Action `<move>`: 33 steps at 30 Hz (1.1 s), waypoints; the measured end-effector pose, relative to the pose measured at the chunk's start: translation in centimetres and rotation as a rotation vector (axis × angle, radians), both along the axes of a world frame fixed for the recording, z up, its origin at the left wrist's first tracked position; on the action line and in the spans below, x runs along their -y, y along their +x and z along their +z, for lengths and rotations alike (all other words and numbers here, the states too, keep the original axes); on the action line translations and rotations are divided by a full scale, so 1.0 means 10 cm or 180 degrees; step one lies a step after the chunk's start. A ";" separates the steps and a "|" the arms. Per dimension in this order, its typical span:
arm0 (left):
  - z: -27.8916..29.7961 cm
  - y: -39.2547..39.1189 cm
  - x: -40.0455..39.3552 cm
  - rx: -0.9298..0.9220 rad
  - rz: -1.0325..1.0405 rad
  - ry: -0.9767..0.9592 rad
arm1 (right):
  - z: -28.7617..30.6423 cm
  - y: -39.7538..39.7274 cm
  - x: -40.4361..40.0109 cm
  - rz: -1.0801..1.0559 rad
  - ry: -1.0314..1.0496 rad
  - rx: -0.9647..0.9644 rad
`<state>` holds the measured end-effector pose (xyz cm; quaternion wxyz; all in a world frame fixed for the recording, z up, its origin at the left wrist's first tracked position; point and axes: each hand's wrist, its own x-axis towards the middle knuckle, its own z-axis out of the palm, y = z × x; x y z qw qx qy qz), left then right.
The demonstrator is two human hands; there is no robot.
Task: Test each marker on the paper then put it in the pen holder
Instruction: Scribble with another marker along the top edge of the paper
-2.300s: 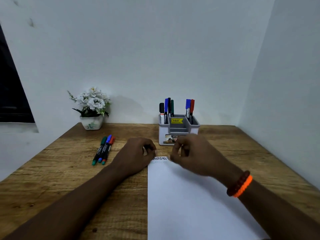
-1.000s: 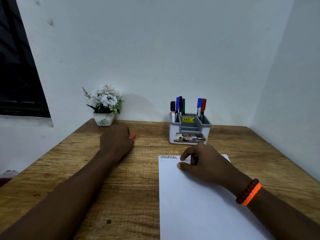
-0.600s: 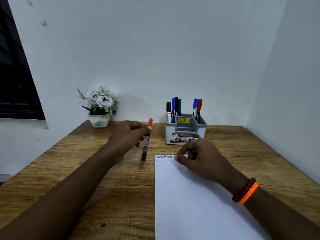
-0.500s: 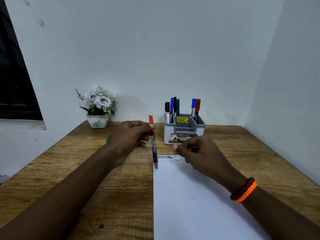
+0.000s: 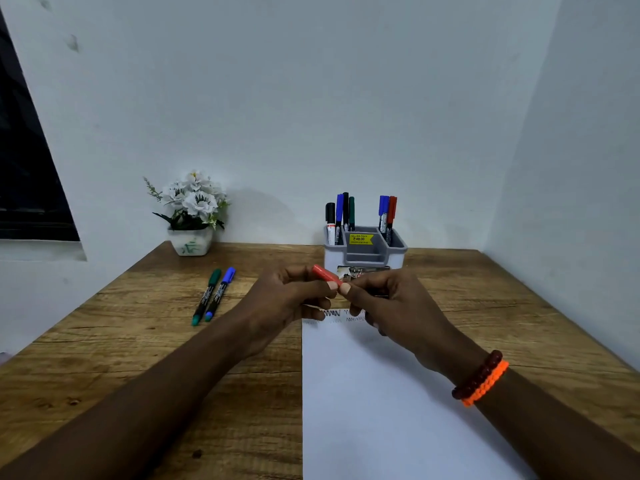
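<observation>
Right above the paper (image 5: 398, 393), both hands grip the red marker (image 5: 325, 274): left hand (image 5: 287, 296) pinching cap, right hand (image 5: 391, 303) on barrel, probably to uncap.

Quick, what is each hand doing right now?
Left hand: fingers grip the red marker at its cap end.
Right hand: fingers pinch the same marker.

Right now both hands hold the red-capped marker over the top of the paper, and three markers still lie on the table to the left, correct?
Not quite: the head view shows two markers there, a green marker and a blue marker. The left hand and right hand do hold the red-capped marker over the paper.
</observation>
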<state>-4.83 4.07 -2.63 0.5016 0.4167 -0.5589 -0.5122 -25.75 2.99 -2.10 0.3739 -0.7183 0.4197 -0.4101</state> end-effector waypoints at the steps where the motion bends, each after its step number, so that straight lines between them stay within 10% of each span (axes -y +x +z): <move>1: 0.00 0.00 0.00 -0.0032 -0.0014 0.0008 | 0.00 -0.01 0.00 0.0016 -0.0076 -0.0054; 33: -0.03 0.08 0.13 -0.0004 0.1121 -0.0032 | 0.22 -0.28 0.14 0.0252 0.0161 0.0532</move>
